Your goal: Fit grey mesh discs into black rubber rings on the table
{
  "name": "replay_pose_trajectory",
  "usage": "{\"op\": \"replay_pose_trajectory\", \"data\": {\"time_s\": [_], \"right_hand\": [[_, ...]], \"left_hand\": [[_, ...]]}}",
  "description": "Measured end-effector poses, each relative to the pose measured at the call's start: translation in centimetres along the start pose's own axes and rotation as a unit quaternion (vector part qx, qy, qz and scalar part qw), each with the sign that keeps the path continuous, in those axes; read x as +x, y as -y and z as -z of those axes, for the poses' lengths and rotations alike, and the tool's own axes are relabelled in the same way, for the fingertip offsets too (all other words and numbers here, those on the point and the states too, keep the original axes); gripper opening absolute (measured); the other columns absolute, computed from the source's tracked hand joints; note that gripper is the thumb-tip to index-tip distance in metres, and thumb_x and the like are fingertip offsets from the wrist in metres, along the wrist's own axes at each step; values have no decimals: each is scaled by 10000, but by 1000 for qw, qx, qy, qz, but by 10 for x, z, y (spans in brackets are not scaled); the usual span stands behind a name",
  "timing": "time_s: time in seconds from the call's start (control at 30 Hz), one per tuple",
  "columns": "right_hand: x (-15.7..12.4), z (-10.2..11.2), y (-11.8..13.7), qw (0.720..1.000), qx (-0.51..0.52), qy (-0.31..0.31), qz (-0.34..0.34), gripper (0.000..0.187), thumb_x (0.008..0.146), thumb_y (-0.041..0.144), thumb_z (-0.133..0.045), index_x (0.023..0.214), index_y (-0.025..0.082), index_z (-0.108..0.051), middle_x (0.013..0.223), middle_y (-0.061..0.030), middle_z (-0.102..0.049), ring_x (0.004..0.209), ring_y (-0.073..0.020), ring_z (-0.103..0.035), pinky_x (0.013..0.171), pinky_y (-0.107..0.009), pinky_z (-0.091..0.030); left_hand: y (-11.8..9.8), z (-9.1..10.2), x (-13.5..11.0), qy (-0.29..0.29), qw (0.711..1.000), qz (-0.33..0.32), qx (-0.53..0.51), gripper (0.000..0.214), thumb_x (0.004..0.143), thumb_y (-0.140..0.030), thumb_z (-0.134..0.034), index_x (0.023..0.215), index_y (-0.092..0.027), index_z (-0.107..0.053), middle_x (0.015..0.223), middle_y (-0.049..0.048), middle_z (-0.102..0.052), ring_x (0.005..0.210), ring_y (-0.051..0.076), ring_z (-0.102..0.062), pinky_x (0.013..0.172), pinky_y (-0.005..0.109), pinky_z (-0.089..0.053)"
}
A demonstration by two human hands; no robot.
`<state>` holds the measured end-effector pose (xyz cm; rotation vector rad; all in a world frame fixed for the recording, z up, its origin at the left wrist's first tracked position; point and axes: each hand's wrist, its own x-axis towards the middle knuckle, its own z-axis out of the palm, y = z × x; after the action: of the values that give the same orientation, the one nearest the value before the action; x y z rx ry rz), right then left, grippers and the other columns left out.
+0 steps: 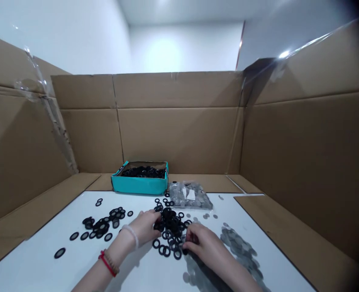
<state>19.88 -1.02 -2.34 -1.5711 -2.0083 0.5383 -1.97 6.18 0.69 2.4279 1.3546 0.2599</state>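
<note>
Lying on a white sheet (130,271), a heap of black rubber washers (170,225) is reached by both hands; the left hand (144,228) is pressed against the heap's left side, its fingers curled inward, and whether a washer is gripped there cannot be told; the right hand (201,243) is held at the heap's lower right, its thumb and fingers brought close together beside a black washer, with any grip hidden by the fingers; a white beaded bracelet (130,236) and a red cord bracelet (107,263) are worn on the left wrist; further black washers (98,227) are scattered in a looser group to the left on the same sheet; grey metal washers (237,243) are spread in a band beside the right hand; a few are dotted above the heap; a clear plastic bag (190,194) filled with similar metal washers is laid at the sheet's far edge, just beside a teal box (139,182), in which black washers are held; brown cardboard panels (179,138) are stood around the sheet on three sides.
</note>
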Motion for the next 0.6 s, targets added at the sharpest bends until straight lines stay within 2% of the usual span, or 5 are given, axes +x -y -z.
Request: {"op": "replay_pose_trajectory", "data": {"time_s": [0.27, 0.33, 0.43, 0.53, 0.6], "right_hand": [[7, 4, -1, 996, 40, -65, 43, 55, 735, 197, -602, 687, 192, -631, 760, -20, -618, 815, -191, -541, 730, -261, -384], [9, 5, -1, 994, 59, -78, 45, 60, 734, 203, -608, 693, 190, -650, 766, -24, -628, 827, -194, -541, 743, -267, -389], [11, 5, -2, 993, 104, -43, 36, 69, 719, 214, -622, 704, 186, -684, 734, -24, -636, 772, -185, -555, 709, -261, -406], [15, 7, -4, 985, 171, 3, 17, 76, 681, 236, -653, 690, 179, -702, 670, -13, -618, 655, -163, -545, 618, -247, -410], [18, 10, -5, 978, 206, 1, 15, 81, 660, 243, -669, 665, 170, -701, 658, -10, -605, 637, -155, -531, 611, -249, -404]], "left_hand": [[3, -1, 7, -15, 988, -20, -154, 207, 646, -227, -603, 840, -159, -576, 779, 25, -603, 679, 152, -547, 604, 240, -417], [-2, -3, 8, -31, 952, -27, -304, 233, 647, -263, -638, 841, -153, -570, 793, 24, -604, 677, 134, -545, 625, 237, -432], [-9, -14, 7, -37, 859, -12, -511, 326, 561, -303, -742, 794, -145, -576, 779, 24, -603, 689, 131, -555, 672, 258, -448], [-9, -28, 6, -11, 794, 21, -607, 409, 495, -314, -795, 795, -138, -582, 744, 20, -606, 671, 125, -568, 681, 266, -455], [-7, -35, 6, -3, 774, 26, -632, 428, 500, -305, -800, 824, -136, -578, 709, 14, -606, 637, 114, -572, 659, 254, -452]]}}
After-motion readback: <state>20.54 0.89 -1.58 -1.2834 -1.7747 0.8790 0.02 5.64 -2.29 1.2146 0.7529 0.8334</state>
